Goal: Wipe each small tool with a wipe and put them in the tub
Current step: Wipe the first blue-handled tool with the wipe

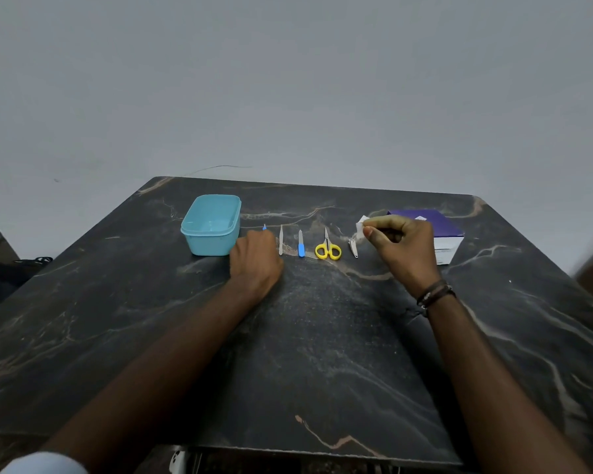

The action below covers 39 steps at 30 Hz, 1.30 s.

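Nearest the lens, two bare forearms reaching out over a dark marble-patterned table. Left hand lowered onto a small blue-tipped tool, fingers curled down over it, only the tip showing; whether actually gripped, cannot tell. Right hand raised, thumb and fingers pinching a small white wipe, beaded bracelet on the wrist. Between the hands, lying in a row on the table: metal tweezers, blue-handled nail file, yellow-handled scissors, nail clipper just below the wipe. Left of the row, just beside the left hand, an open light-blue plastic tub, nothing visible inside. Behind the right hand, a purple and white box near the table's far right corner. Grey wall beyond.
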Available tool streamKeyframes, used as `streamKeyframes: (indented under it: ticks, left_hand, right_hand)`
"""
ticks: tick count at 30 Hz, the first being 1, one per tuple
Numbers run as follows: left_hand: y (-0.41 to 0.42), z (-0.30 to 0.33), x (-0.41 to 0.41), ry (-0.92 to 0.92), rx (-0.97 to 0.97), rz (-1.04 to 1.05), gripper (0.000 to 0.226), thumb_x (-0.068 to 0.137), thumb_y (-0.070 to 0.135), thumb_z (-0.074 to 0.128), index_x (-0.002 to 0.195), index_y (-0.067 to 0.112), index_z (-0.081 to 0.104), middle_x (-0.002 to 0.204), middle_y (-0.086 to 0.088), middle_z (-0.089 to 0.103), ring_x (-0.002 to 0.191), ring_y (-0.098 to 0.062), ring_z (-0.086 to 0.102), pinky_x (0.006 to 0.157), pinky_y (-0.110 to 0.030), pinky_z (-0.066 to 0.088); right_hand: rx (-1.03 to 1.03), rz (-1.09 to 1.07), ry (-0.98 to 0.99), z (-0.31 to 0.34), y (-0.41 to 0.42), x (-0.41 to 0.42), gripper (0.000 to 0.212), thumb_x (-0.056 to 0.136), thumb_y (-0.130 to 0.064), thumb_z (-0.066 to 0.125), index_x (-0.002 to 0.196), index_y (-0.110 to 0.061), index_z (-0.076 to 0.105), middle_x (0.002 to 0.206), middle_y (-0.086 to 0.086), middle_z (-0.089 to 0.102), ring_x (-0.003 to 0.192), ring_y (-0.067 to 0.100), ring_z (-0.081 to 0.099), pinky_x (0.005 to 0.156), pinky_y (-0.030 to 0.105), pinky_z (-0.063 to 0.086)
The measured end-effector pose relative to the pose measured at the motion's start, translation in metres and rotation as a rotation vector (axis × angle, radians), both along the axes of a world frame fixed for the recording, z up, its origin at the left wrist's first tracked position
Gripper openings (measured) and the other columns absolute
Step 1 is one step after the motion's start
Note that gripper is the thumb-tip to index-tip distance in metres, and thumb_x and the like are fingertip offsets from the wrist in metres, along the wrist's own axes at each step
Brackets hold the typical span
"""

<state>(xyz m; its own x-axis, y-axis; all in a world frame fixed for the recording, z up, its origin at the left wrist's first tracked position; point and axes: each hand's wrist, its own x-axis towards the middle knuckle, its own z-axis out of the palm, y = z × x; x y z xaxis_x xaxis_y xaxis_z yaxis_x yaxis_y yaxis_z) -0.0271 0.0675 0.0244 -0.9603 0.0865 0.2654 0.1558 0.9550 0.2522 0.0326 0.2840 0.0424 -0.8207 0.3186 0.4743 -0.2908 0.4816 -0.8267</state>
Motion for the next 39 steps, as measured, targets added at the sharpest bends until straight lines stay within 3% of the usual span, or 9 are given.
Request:
streamKeyframes:
  ticks: [4, 12, 17, 22, 25, 29, 31, 36, 39]
  left_hand:
    - [0.004, 0.001, -0.005, -0.024, -0.085, 0.005, 0.016, 0.091, 0.007, 0.058, 0.105, 0.002, 0.064, 0.103, -0.015, 0.066, 0.093, -0.029, 0.064, 0.067, -0.033, 0.047]
    - [0.009, 0.007, -0.009, -0.057, -0.215, -0.031, 0.023, 0.094, 0.011, 0.057, 0.116, 0.005, 0.063, 0.108, -0.012, 0.067, 0.097, -0.024, 0.064, 0.077, -0.034, 0.054]
    - [0.001, 0.004, -0.001, -0.007, -0.133, 0.006, 0.02, 0.095, 0.005, 0.05, 0.11, 0.002, 0.064, 0.103, -0.014, 0.064, 0.091, -0.025, 0.062, 0.067, -0.031, 0.046]
    - [-0.007, 0.009, 0.014, 0.203, 0.108, -0.005, 0.021, 0.099, 0.016, 0.045, 0.108, 0.001, 0.057, 0.104, -0.016, 0.058, 0.084, -0.029, 0.057, 0.064, -0.034, 0.036]
    - [-0.008, 0.01, 0.015, 0.315, 0.435, -0.165, 0.015, 0.097, 0.019, 0.051, 0.095, 0.008, 0.061, 0.086, -0.008, 0.066, 0.072, -0.021, 0.059, 0.061, -0.036, 0.047]
    - [-0.003, 0.002, 0.028, 0.105, 1.068, -0.264, 0.007, 0.094, 0.011, 0.06, 0.093, 0.008, 0.067, 0.071, -0.004, 0.067, 0.056, -0.015, 0.063, 0.055, -0.036, 0.058]
    - [0.001, -0.003, 0.034, -0.031, 1.249, -0.268, 0.011, 0.093, 0.006, 0.06, 0.102, 0.006, 0.066, 0.072, -0.005, 0.066, 0.056, -0.014, 0.06, 0.054, -0.032, 0.056]
    - [0.008, -0.012, 0.044, -0.233, 1.351, -0.306, 0.014, 0.092, 0.001, 0.06, 0.103, -0.002, 0.067, 0.07, -0.004, 0.063, 0.055, -0.009, 0.057, 0.053, -0.026, 0.055]
    - [0.009, -0.016, 0.046, -0.315, 1.382, -0.351, 0.01, 0.091, 0.003, 0.061, 0.097, 0.006, 0.068, 0.072, -0.006, 0.067, 0.059, -0.013, 0.061, 0.057, -0.028, 0.055]
  right_hand:
    - [-0.031, -0.024, 0.015, -0.001, 0.0, -0.003, 0.007, 0.085, -0.008, 0.072, 0.089, -0.013, 0.075, 0.085, -0.001, 0.074, 0.079, 0.013, 0.069, 0.074, 0.021, 0.056]
    - [-0.026, 0.004, 0.014, -0.003, -0.007, -0.002, 0.007, 0.085, -0.007, 0.072, 0.088, -0.012, 0.075, 0.083, 0.001, 0.073, 0.076, 0.01, 0.068, 0.071, 0.018, 0.055]
    - [-0.035, 0.026, -0.016, -0.004, -0.008, -0.003, 0.01, 0.083, -0.006, 0.073, 0.088, -0.015, 0.075, 0.083, 0.001, 0.073, 0.074, 0.012, 0.067, 0.073, 0.024, 0.057]
    - [-0.107, 0.062, -0.042, -0.003, -0.013, -0.001, 0.008, 0.082, -0.004, 0.074, 0.089, -0.008, 0.073, 0.082, 0.008, 0.073, 0.071, 0.017, 0.066, 0.067, 0.024, 0.056]
    - [-0.214, 0.091, -0.077, -0.002, -0.015, -0.001, 0.015, 0.081, -0.005, 0.075, 0.094, -0.007, 0.067, 0.077, 0.009, 0.072, 0.063, 0.015, 0.066, 0.057, 0.021, 0.052]
    - [-0.34, 0.143, -0.132, -0.002, -0.019, 0.001, 0.032, 0.085, -0.003, 0.071, 0.115, -0.007, 0.06, 0.078, 0.002, 0.072, 0.063, 0.008, 0.069, 0.051, 0.018, 0.047]
    - [-0.388, 0.177, -0.143, -0.001, -0.023, 0.004, 0.027, 0.087, -0.002, 0.067, 0.114, -0.004, 0.064, 0.08, 0.003, 0.071, 0.064, 0.007, 0.067, 0.053, 0.018, 0.047]
    - [-0.552, 0.237, -0.187, -0.001, -0.035, 0.008, 0.011, 0.09, -0.002, 0.063, 0.098, -0.006, 0.07, 0.08, 0.011, 0.07, 0.069, 0.017, 0.063, 0.057, 0.022, 0.049]
    - [-0.626, 0.245, -0.216, 0.001, -0.041, 0.01, 0.008, 0.089, -0.004, 0.063, 0.093, -0.005, 0.07, 0.077, 0.012, 0.071, 0.069, 0.017, 0.063, 0.057, 0.021, 0.049]
